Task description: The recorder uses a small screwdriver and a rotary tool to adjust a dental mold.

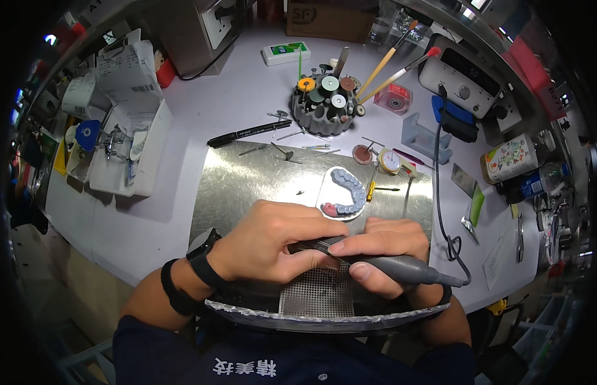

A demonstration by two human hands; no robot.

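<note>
My right hand (391, 250) is closed around a dark grey rotary handpiece (395, 268), its cord leaving on the right. The thumb and fingers of my left hand (273, 244) close around the front end of the same handpiece. Its tip, and anything small pinched there, is hidden by the fingers. Just beyond my hands a grey dental model (356, 192) with a pink patch lies on the metal plate (247, 186). Below the handpiece is a perforated metal grille (318, 292).
A round bur holder (327, 102) full of grinding discs stands behind the plate. To the left sits a white box (147, 151) with metal parts and papers. The handpiece cord (438, 186) runs to a control unit (462, 77). Loose burs, a black marker (247, 133) and bottles surround the plate.
</note>
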